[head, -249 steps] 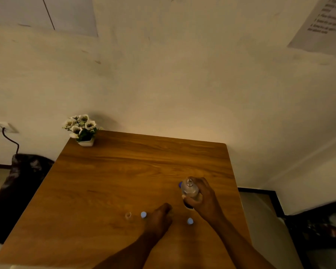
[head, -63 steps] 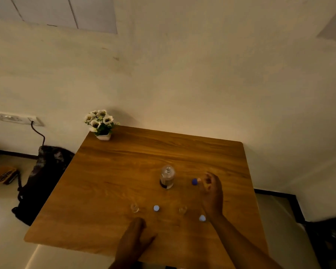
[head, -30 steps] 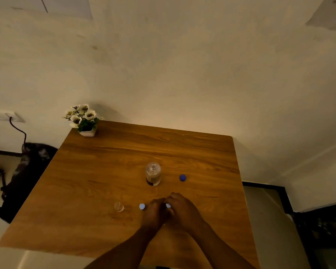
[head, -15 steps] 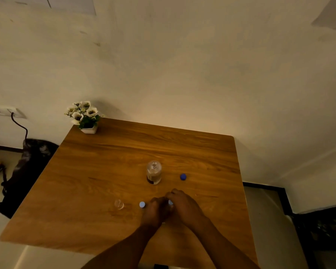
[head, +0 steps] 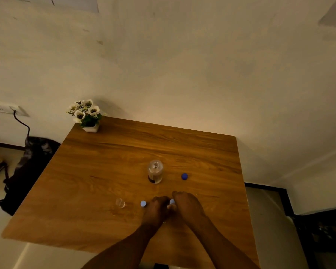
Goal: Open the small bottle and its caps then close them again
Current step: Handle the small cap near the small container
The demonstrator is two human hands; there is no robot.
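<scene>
on the wooden table (head: 97,183) i see my left hand (head: 156,211) and right hand (head: 188,206) pressed together, fingers curled around a pale blue cap (head: 172,201) and something hidden beneath it, while the open bottle (head: 155,172) stands upright beyond them, a dark blue cap (head: 184,176) just beside it.

Table (head: 109,171) is warm brown woodgrain, streaky. Clear glass bottle (head: 155,171) with a dark band at its base, deep blue cap (head: 184,176) at its 3 o'clock, pale blue cap (head: 143,203) at 7. White flowers, green leaves, white pot (head: 91,128).
</scene>
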